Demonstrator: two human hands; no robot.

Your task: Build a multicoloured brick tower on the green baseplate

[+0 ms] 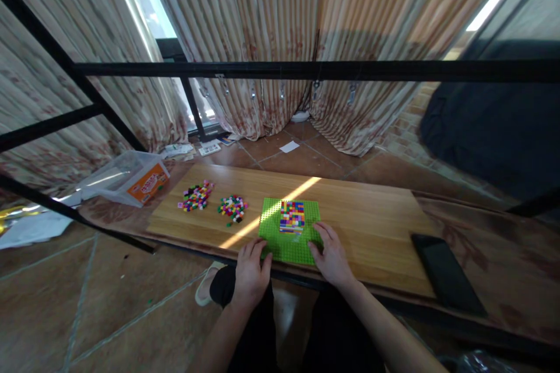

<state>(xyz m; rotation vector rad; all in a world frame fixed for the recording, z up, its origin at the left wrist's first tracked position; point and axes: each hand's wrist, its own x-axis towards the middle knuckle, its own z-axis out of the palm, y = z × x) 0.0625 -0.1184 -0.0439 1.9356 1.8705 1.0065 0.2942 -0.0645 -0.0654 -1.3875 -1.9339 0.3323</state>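
Observation:
A green studded baseplate [280, 252] lies near the front edge of the wooden board. On its upper middle stands a squarish block of multicoloured toy bricks [291, 217], stacked several layers high. My left hand [252, 273] rests at the plate's near left corner, fingers on the edge and thumb apart from them. At the right edge, my right hand [331, 253] touches the plate with its fingertips and thumb, spread apart. Neither hand shows a loose brick. Two piles of small bricks, one farther left [196, 196] and one nearer [233, 208], lie left of the plate.
Beyond the piles stands a clear plastic box [131, 178] with an orange label. A dark flat phone or tablet [448, 274] lies at the right end of the wooden board [367, 215]. A black metal rail [280, 70] crosses in front of the curtains [245, 17].

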